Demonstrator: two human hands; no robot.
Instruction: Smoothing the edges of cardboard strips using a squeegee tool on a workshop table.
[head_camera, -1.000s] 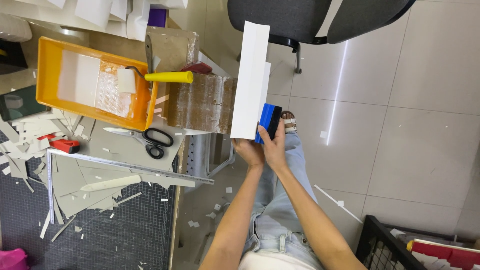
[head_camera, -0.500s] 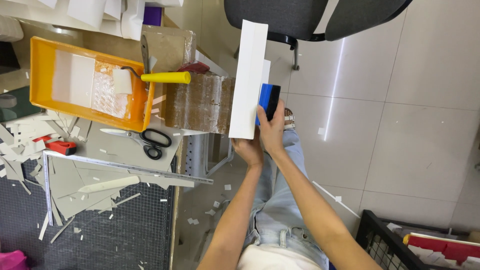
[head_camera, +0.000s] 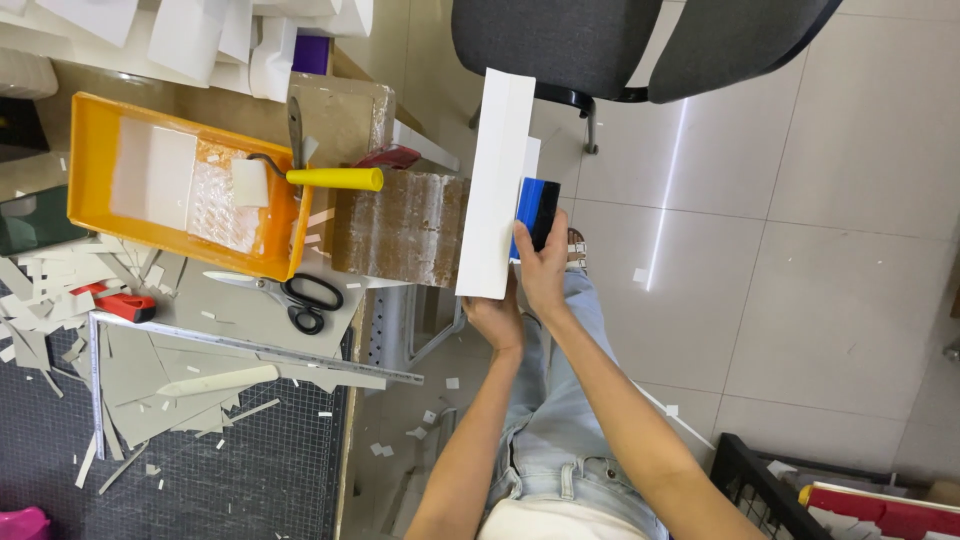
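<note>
My left hand (head_camera: 495, 318) grips the near end of a long white panel (head_camera: 494, 180), held upright over my lap beside the table. My right hand (head_camera: 545, 268) holds a blue scraper (head_camera: 535, 212) flat against the panel's right face, about halfway along it. Behind the panel's left side stands a brown, glue-stained cardboard block (head_camera: 400, 228) at the table's edge. My legs in light jeans (head_camera: 560, 420) are below my hands.
On the table lie an orange paint tray (head_camera: 90, 180) with a yellow-handled roller (head_camera: 330, 178), black scissors (head_camera: 300, 298), a metal ruler (head_camera: 250, 350), a red cutter (head_camera: 125, 305), a bone folder (head_camera: 215, 380) and paper scraps. A grey office chair (head_camera: 620, 45) stands ahead, a black crate (head_camera: 760, 490) at lower right.
My right hand has slid the blue scraper a little further along the panel, away from me. My left hand keeps its grip on the panel's near end.
</note>
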